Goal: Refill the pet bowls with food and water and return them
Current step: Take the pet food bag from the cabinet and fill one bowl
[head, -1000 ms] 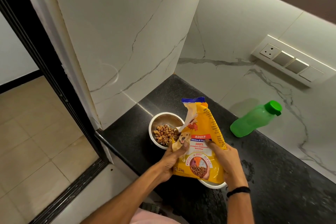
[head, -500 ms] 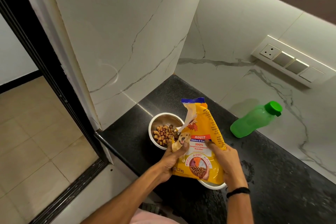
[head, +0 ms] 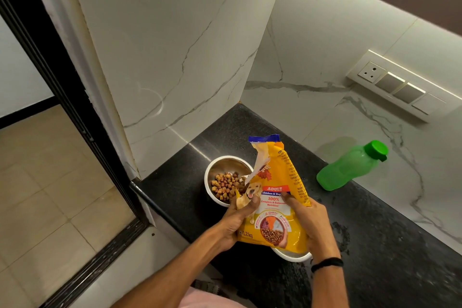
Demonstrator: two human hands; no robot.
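I hold a yellow dog food bag [head: 276, 197] upright over the black counter, its torn blue top pointing up. My left hand [head: 237, 220] grips its left edge and my right hand [head: 308, 222] grips its right side. Behind the bag to the left stands a steel bowl [head: 220, 165] with brown kibble [head: 225, 186] in it. A second steel bowl [head: 292, 255] sits under the bag, only its near rim showing. A green water bottle [head: 350, 166] with a green cap lies on its side at the right, against the wall.
The black granite counter [head: 375, 270] ends in a corner of white marble walls. Wet spots mark it right of my right hand. A socket and switch panel [head: 397, 85] is on the right wall. A dark door frame [head: 62, 97] and tiled floor lie to the left.
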